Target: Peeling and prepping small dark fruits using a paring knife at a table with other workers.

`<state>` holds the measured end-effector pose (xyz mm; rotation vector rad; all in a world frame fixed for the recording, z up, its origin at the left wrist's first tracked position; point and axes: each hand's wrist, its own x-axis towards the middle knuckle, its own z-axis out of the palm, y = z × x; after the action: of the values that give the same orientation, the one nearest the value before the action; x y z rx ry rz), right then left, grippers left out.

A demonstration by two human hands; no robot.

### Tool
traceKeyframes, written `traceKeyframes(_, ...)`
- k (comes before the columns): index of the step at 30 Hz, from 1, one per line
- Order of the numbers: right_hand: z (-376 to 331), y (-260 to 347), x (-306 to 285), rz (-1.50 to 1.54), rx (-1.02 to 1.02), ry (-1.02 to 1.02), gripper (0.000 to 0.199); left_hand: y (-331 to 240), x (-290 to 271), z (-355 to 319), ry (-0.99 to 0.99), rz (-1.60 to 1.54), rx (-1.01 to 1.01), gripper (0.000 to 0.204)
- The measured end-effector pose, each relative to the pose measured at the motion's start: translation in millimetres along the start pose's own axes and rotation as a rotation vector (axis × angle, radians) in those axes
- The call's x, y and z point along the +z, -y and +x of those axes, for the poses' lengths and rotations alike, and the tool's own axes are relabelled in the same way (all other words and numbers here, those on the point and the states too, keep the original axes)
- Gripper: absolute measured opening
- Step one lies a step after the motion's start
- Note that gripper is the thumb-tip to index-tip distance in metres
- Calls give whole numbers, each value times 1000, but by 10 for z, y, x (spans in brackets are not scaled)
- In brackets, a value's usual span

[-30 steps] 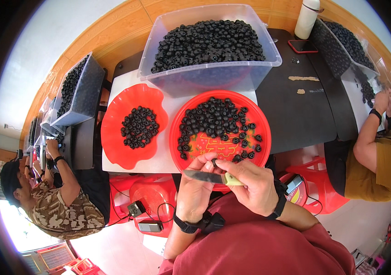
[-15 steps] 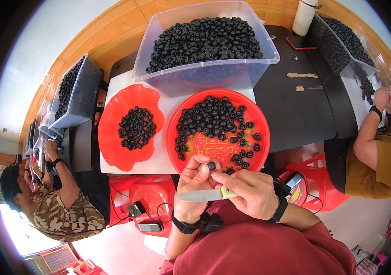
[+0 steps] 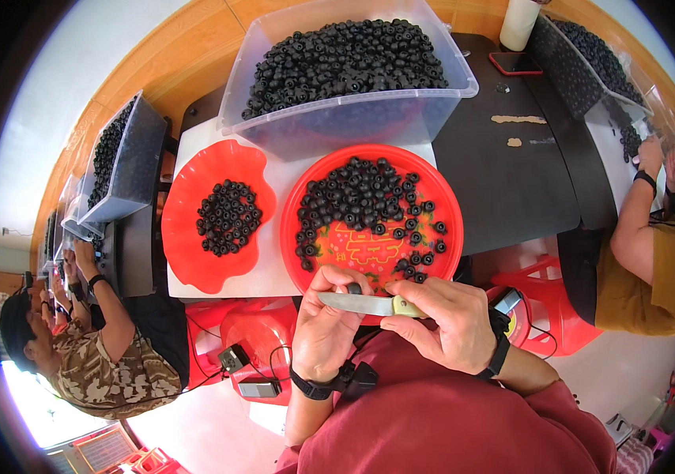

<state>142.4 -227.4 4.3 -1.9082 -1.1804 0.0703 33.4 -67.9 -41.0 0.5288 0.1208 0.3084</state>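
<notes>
My right hand (image 3: 444, 324) grips a small knife (image 3: 369, 303) by its pale handle, the blade pointing left. My left hand (image 3: 328, 328) pinches one small black ring-shaped piece (image 3: 353, 289) against the blade, just over the near rim of a round red tray (image 3: 444, 201) that holds many black pieces (image 3: 361, 197). To the left lies a wavy-edged red plate (image 3: 187, 237) with a smaller heap of black pieces (image 3: 229, 217). Behind both stands a large clear tub (image 3: 337, 118) full of the same black pieces.
The trays rest on a white board (image 3: 270, 272) beside a black table (image 3: 511, 182). A phone (image 3: 517, 63) and a white cylinder (image 3: 520, 22) stand at the back. One person works at the left with grey tubs (image 3: 116, 162), another at the right (image 3: 654, 253). Red stools (image 3: 543, 308) sit below.
My hands have shifted slightly toward the tray's near rim. The knife stays level in my right hand while my left fingers turn a black piece against the blade.
</notes>
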Motion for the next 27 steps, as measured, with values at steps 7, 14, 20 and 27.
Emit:
traceKeyframes(7,12,4,14,17,11,-26,37,-11,16,-15,-35,8,-24,18)
traceKeyframes(14,1,-1,22,-2,21,-30,36,5,-34,-10,-18,-42,-57,17)
traceKeyframes(20,0,-11,36,-67,-22,-49,37,-4,1,-9,-7,37,-21,15)
traceKeyframes(27,22,-49,134,-12,-7,-91,33,-26,41,-25,-110,113,-3,14)
